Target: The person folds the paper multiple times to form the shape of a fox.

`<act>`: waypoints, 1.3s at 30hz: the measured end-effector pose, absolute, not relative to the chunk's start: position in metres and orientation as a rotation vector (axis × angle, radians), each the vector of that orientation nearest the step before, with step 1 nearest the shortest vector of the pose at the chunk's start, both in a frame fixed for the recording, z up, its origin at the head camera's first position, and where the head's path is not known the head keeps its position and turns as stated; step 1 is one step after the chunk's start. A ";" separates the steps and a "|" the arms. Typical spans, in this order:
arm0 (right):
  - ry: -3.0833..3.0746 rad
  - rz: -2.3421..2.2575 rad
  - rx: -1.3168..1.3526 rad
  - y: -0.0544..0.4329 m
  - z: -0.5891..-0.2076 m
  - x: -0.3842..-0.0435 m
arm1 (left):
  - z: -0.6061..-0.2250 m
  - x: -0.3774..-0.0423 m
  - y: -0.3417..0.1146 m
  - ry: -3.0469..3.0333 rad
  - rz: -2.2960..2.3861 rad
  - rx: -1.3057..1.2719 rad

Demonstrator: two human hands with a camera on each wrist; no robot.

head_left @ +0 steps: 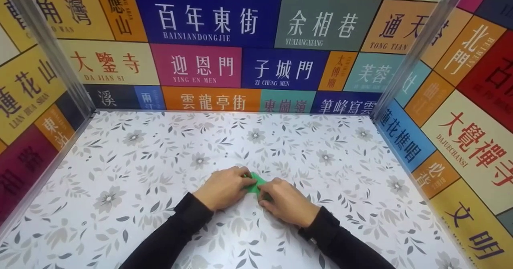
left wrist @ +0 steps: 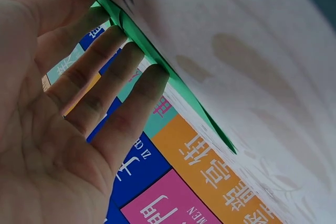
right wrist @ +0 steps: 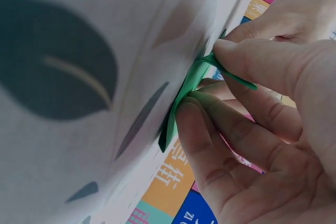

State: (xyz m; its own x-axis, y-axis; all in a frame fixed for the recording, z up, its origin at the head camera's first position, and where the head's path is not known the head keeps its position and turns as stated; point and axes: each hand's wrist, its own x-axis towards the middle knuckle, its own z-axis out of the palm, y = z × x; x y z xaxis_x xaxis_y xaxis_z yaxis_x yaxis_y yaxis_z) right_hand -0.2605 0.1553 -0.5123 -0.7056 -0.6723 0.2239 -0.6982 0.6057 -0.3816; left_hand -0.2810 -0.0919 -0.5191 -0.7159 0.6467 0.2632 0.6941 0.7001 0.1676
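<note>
A small piece of folded green paper (head_left: 255, 179) lies low on the table between both hands. My left hand (head_left: 223, 187) has its thumb and fingertips at the paper's left part. In the left wrist view its other fingers stretch along the edge of the green paper (left wrist: 181, 85). From the right side my right hand (head_left: 286, 201) pinches the paper. In the right wrist view a narrow flap of green paper (right wrist: 236, 78) rises under the right thumb, while the fingertips sit against the lower fold. The fingers partly hide the paper in the head view.
The table (head_left: 256, 152) has a white surface with grey flowers and leaves. Panels of coloured blocks with Chinese lettering (head_left: 208, 16) stand behind it and on both sides. Clear upright edges (head_left: 52, 48) mark the back corners.
</note>
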 end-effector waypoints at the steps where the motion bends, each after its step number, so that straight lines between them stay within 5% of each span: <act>1: -2.760 0.697 1.181 0.155 -0.512 -0.261 | -0.519 -0.281 -0.092 -2.726 -0.382 -1.085; 39: -2.733 0.719 1.240 0.160 -0.513 -0.261 | -0.515 -0.283 -0.096 -2.843 -0.313 -1.114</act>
State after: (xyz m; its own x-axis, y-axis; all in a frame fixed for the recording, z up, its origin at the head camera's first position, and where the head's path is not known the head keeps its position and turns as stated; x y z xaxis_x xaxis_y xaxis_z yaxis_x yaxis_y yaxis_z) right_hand -0.2611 0.1600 -0.5129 -0.6760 -0.6981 0.2360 -0.7238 0.5689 -0.3904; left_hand -0.2832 -0.0964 -0.5148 -0.7343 0.6640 0.1411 0.6788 0.7161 0.1626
